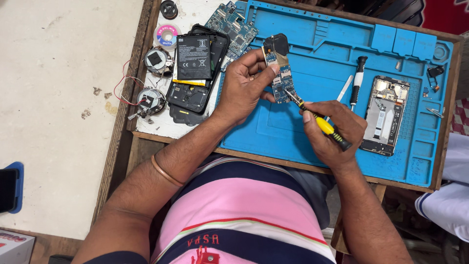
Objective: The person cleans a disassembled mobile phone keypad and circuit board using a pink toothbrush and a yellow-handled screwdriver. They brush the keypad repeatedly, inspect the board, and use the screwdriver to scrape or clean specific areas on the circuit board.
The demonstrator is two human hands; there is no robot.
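Small blue circuit board (pixel 279 73) pinched upright between thumb and fingertips of left hand (pixel 246 85), lifted just above the blue work mat (pixel 337 58) near the middle of the bench. Yellow-handled screwdriver (pixel 320 122) gripped pen-fashion in right hand (pixel 334 132), fingers closed round the handle, tip touching the lower edge of the board.

Best done with tip seated squarely before any twist, judged from the oblique angle shown; pressure kept light, since only fingertips steady the board. Left grip kept on the board's edges, clear of the components. Wrists probably better rested on the mat, so that a slip would not gouge the board.

Toward the left edge of the bench: opened phone body (pixel 195 83) with black battery (pixel 194 56) lying on it, second circuit board (pixel 232 24) beside its upper end, two round wired parts (pixel 154 80) nearer the edge. Toward the right edge of the mat: phone frame (pixel 385 115), with a black-handled screwdriver (pixel 358 80) and a white pry tool (pixel 344 89) just beside it.
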